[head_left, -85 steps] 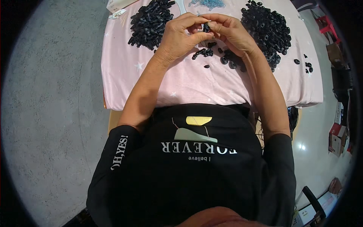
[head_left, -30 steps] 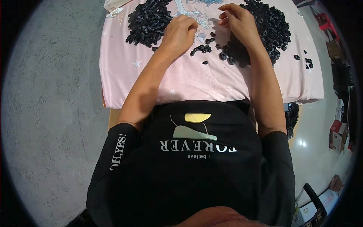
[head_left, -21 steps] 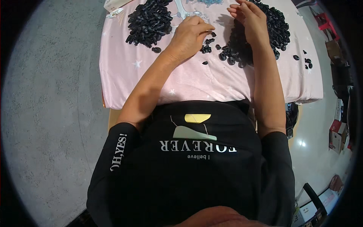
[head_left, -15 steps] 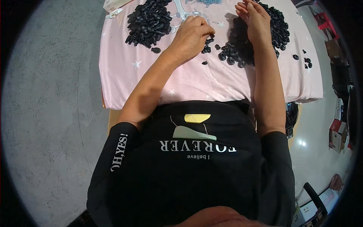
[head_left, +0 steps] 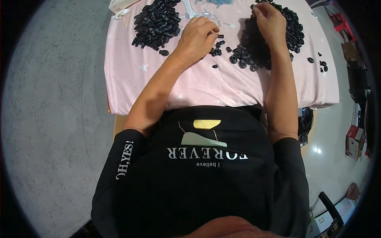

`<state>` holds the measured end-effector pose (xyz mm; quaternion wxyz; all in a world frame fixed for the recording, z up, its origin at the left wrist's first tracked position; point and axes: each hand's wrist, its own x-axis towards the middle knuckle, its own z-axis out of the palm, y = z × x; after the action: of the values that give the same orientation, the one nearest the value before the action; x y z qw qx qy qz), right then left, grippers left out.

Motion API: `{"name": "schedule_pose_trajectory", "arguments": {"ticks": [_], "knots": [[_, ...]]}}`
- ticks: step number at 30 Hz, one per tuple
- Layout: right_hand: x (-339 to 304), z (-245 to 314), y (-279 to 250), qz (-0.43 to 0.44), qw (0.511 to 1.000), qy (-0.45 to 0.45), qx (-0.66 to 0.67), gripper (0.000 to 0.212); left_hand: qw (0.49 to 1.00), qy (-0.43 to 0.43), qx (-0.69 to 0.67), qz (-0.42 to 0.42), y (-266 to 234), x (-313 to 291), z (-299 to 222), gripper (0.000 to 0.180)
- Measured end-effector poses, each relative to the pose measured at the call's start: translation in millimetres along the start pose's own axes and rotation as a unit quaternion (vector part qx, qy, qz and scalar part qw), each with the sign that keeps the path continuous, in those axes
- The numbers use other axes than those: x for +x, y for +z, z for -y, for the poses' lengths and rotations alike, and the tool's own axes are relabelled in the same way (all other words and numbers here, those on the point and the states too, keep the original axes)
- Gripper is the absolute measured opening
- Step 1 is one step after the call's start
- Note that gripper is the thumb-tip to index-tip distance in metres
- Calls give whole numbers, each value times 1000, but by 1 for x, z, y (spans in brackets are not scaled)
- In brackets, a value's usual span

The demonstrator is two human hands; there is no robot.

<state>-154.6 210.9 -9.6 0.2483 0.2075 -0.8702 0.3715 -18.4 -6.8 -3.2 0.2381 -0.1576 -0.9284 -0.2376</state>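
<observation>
My left hand is curled over the pink cloth, its fingers closed. Whatever they may hold is hidden. Beside its thumb lie a few small black parts, with another single part nearer me. My right hand is raised above the left side of a big heap of black, rounded, ring-like parts. Its thumb and forefinger are pinched together, and a small dark piece shows at the fingertips. Loose round black parts lie between the hands. Left of my left hand is a heap of ridged black pieces.
A pink cloth with white stars covers the table. A white box stands at the far left corner. Several stray black parts lie near the right edge. Boxes and a red stool are on the floor to the right.
My right hand has closed from spread fingers into a pinch, tilting slightly left. My left hand has drawn back a little to the left, exposing a black part by its fingertips.
</observation>
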Motion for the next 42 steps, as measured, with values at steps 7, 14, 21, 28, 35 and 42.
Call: {"name": "schedule_pose_trajectory", "arguments": {"ticks": [7, 14, 21, 28, 35, 42], "knots": [[-6, 29, -20, 121, 985, 32, -115, 25, 1000, -24, -3, -13, -2, -2, 7, 11], [-7, 13, -17, 234, 965, -25, -112, 23, 999, -33, -2, -21, -4, 1, 11, 11], [-8, 18, -10, 177, 980, -89, -16, 19, 999, -48, 1, -26, -8, -1, 13, 11], [-9, 23, 7, 277, 882, 63, 376, 15, 998, -50, -19, -27, -6, 0, 12, 12], [-11, 27, 7, 305, 839, 100, 439, 18, 998, -60, -21, -25, -11, -1, 12, 12], [-14, 33, 6, 313, 849, 71, 419, 28, 997, -73, -18, -23, -13, -3, 20, 13]]}}
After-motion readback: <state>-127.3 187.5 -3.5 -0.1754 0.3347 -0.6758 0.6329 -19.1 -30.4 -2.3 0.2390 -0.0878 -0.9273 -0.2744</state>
